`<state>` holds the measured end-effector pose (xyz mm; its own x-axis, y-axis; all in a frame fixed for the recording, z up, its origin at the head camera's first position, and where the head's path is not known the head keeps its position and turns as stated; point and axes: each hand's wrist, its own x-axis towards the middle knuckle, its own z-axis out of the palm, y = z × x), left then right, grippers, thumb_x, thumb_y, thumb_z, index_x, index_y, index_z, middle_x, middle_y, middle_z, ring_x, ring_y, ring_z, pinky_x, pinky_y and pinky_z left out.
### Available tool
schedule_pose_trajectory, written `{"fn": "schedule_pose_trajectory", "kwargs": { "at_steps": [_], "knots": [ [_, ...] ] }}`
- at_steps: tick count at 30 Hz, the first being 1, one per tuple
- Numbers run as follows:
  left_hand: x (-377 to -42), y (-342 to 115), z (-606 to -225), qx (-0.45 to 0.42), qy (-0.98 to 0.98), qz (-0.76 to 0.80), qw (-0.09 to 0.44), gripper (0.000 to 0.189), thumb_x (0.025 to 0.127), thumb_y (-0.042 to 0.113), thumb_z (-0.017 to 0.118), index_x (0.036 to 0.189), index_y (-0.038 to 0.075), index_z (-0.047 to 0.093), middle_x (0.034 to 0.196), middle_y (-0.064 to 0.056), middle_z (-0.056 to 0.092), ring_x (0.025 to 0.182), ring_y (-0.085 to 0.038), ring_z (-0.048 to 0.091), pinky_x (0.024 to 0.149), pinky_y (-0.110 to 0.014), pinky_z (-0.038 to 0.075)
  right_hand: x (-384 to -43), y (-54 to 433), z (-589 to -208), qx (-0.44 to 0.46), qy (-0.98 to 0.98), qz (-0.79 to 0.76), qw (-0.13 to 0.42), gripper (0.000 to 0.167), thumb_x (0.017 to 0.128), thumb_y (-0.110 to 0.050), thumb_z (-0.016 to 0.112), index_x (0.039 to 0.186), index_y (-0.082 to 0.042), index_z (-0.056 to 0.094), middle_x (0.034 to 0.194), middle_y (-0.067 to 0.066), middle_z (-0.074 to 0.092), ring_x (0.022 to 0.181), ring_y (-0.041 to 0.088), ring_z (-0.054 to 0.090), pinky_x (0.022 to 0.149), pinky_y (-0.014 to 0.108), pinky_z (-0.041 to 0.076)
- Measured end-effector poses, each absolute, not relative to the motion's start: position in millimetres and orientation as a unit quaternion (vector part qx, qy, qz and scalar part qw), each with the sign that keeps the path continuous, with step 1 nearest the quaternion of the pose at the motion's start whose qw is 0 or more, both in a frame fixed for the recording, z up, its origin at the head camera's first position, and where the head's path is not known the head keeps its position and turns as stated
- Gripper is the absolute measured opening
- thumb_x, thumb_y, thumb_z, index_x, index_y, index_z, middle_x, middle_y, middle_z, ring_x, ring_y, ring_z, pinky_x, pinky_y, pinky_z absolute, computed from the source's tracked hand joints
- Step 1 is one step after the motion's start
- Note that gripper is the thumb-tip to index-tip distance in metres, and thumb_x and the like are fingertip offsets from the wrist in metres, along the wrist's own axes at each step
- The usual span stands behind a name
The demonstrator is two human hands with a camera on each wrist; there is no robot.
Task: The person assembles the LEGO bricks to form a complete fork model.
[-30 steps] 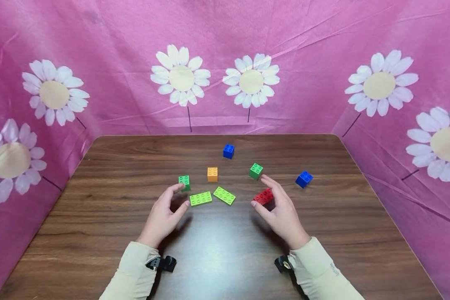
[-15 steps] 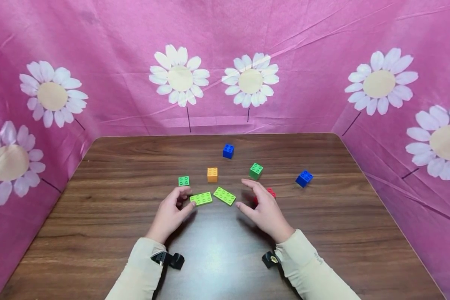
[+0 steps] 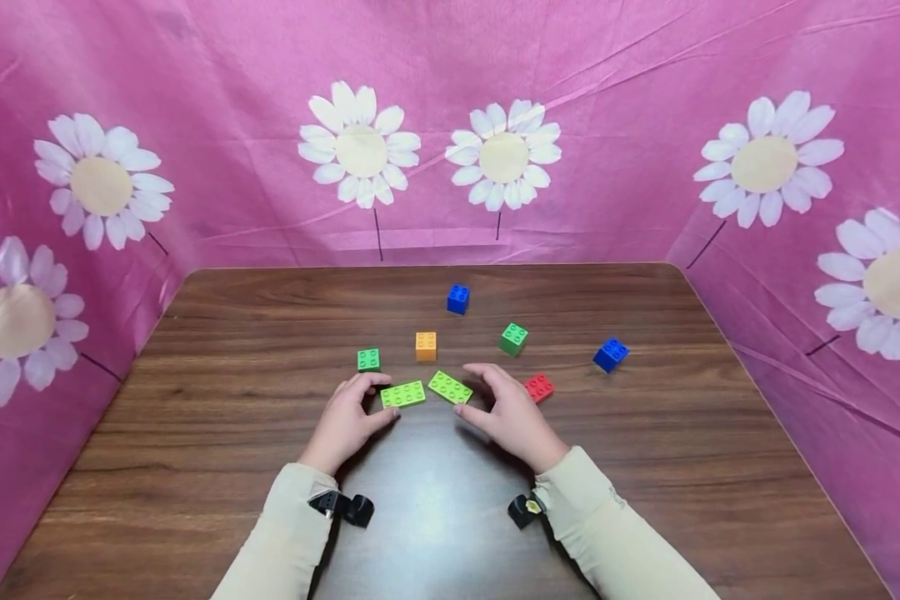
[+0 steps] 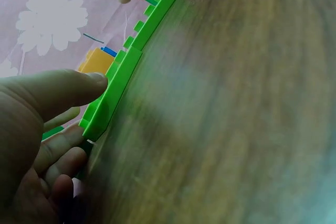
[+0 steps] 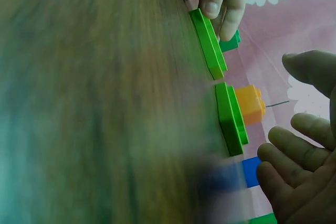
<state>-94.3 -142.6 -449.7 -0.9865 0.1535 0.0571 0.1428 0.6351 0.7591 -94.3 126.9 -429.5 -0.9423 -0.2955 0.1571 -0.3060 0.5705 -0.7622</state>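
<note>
Two flat lime-green toy bricks with studs lie on the wooden table: a left one [image 3: 402, 395] and a right one [image 3: 448, 386], their near ends almost meeting. My left hand [image 3: 345, 423] reaches around the left brick's outer end, with the thumb [image 4: 86, 85] along its front side and the fingers relaxed beyond it. At the right brick's outer end is my right hand [image 3: 515, 419], thumb and fingers spread apart. In the right wrist view this hand's palm shows bare, with a gap between the fingers and the brick [image 5: 230, 121]. Both bricks rest on the tabletop.
Behind the lime bricks stand an orange brick [image 3: 426, 347], a left green brick [image 3: 368, 360] and a right green brick [image 3: 513, 339]. A red brick [image 3: 539, 387] lies beside my right hand. Farther off are a back blue brick [image 3: 458, 299] and a right blue brick [image 3: 611, 355].
My right hand has moved left from the red brick to the right lime brick, uncovering the red one. My left hand has shifted slightly right, off the green brick, around the left lime brick.
</note>
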Motion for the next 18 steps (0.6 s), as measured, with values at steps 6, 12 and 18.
{"fn": "schedule_pose_trajectory", "kwargs": {
  "at_steps": [6,12,18],
  "knots": [
    [-101,-142,-448,0.087,0.905,0.416,0.007,0.042,0.083,0.020,0.082,0.121,0.011,0.067,0.122,-0.009,0.064,0.112,-0.029,0.056,0.098,-0.049,0.044,-102,120,-431,0.155,-0.888,0.433,-0.007,0.054,0.084,-0.024,0.083,0.131,-0.004,0.062,0.125,0.009,0.065,0.116,0.024,0.061,0.099,0.044,0.049],
    [-104,-142,-448,0.094,0.910,0.403,0.013,0.043,0.082,0.020,0.083,0.120,0.013,0.067,0.121,-0.007,0.066,0.112,-0.029,0.055,0.098,-0.048,0.043,-106,114,-436,0.149,-0.896,0.418,-0.018,0.053,0.082,-0.022,0.085,0.128,-0.006,0.064,0.117,0.005,0.067,0.102,0.019,0.062,0.089,0.038,0.051],
    [-104,-141,-451,0.091,0.914,0.395,0.016,0.041,0.082,0.020,0.084,0.119,0.014,0.069,0.116,-0.002,0.068,0.105,-0.025,0.054,0.091,-0.044,0.044,-108,111,-438,0.145,-0.905,0.398,-0.024,0.051,0.080,-0.022,0.086,0.124,-0.007,0.066,0.113,0.003,0.067,0.098,0.017,0.061,0.087,0.037,0.050]
  ]
}}
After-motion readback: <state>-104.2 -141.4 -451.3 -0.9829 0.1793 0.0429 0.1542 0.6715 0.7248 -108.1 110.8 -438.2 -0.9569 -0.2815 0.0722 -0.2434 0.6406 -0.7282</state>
